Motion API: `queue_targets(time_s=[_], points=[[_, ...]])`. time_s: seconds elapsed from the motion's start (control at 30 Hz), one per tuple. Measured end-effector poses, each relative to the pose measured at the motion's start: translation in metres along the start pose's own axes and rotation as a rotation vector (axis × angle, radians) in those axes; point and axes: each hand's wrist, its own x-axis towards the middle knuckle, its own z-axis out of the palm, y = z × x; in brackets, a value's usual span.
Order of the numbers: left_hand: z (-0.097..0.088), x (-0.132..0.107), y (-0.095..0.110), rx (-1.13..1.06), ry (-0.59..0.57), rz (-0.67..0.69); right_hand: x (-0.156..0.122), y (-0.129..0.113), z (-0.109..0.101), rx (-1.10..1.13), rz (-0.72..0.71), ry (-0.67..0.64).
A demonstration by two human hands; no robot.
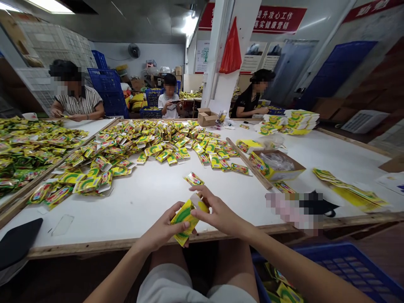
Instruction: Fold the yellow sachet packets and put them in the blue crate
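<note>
A small yellow and green cardboard box (184,219) is held over the table's front edge, tilted, with its upper end open and a pale flap raised. My left hand (168,227) is wrapped around its body, thumb on the front face. At the open end, my right hand (214,210) grips the box's edge and flap between thumb and fingers. Whatever is inside the box is hidden. Just beyond my hands a single wrapped packet (193,179) lies on the white table (151,202). Farther off is a wide heap of similar yellow packs (158,143).
Wooden strips (249,164) divide the table. On the right stand an open carton (277,164) of clear plastic bags and a stack of flat yellow cartons (350,189). A blue crate (353,269) sits low at my right. Several people work across the table.
</note>
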Motion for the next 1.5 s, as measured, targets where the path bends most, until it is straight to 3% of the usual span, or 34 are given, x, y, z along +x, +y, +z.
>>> queue_targets(time_s=[0.27,0.5,0.57,0.63,0.83,0.93,1.07,1.27,1.5], points=[[0.015,0.000,-0.007,0.048,0.167,0.115,0.001,0.014,0.002,0.132,-0.030,0.250],[0.027,0.005,-0.027,0.026,0.337,0.171,-0.008,0.021,0.012,-0.182,-0.322,0.462],[0.027,0.007,-0.029,0.042,0.357,0.199,-0.013,0.023,0.013,-0.242,-0.285,0.412],[0.028,0.009,-0.031,0.081,0.375,0.229,-0.018,0.025,0.012,-0.161,-0.206,0.324],[0.031,0.011,-0.032,0.232,0.389,0.284,-0.019,0.027,0.008,0.493,-0.030,0.158],[0.032,0.011,-0.029,0.265,0.418,0.287,-0.012,0.024,0.007,0.635,0.058,0.143],[0.035,0.012,-0.026,0.238,0.424,0.291,-0.006,0.015,0.009,0.537,0.109,0.130],[0.041,0.014,-0.025,0.113,0.417,0.243,-0.006,0.006,0.008,0.010,0.109,0.250],[0.038,0.016,-0.028,0.172,0.420,0.274,-0.002,0.007,0.011,0.149,0.135,0.167]])
